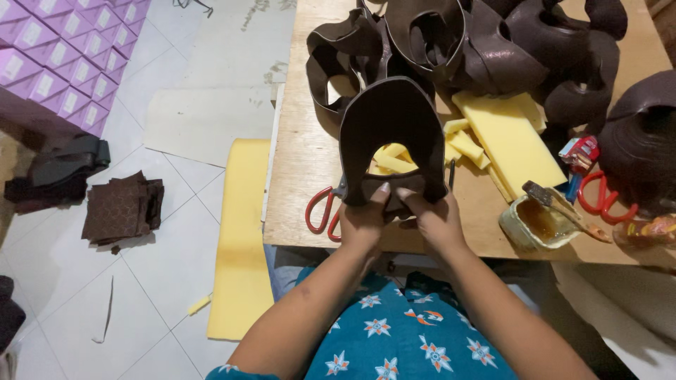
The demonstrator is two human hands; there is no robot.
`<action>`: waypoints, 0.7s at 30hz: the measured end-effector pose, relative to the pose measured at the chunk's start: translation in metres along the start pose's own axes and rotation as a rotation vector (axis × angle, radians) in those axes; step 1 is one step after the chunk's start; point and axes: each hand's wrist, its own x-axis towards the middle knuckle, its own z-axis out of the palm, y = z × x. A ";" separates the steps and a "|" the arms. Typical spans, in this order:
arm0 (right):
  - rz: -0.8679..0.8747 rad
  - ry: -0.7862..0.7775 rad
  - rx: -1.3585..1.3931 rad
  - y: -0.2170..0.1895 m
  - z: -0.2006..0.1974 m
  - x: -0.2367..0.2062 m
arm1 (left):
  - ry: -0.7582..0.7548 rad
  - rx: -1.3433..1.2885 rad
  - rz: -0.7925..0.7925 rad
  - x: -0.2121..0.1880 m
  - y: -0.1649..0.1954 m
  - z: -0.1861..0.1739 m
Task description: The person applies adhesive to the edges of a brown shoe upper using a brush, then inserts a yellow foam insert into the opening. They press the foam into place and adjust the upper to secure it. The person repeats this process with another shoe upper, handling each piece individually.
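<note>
Head view shows two hands: the left hand point(362, 219) and the right hand point(434, 219) both pinch closed on the lower ends of one brown arch-shaped leather piece point(391, 127), held upright over the wooden table point(303, 162). Two red scissors point(322, 211) point(604, 197) lie there, also one glue tin point(536, 222). Behind, the brown pile point(493, 49) overlaps too much to count. Yellow foam strips point(461, 144) are partly hidden.

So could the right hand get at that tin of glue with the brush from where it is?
Probably yes: the glue tin sits just beside the right hand with bare table between. But both hands grip the brown arched piece, so it must let go first.
</note>
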 end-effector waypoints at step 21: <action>0.016 0.190 -0.273 0.020 -0.022 0.053 | 0.026 0.780 0.536 0.032 -0.005 -0.025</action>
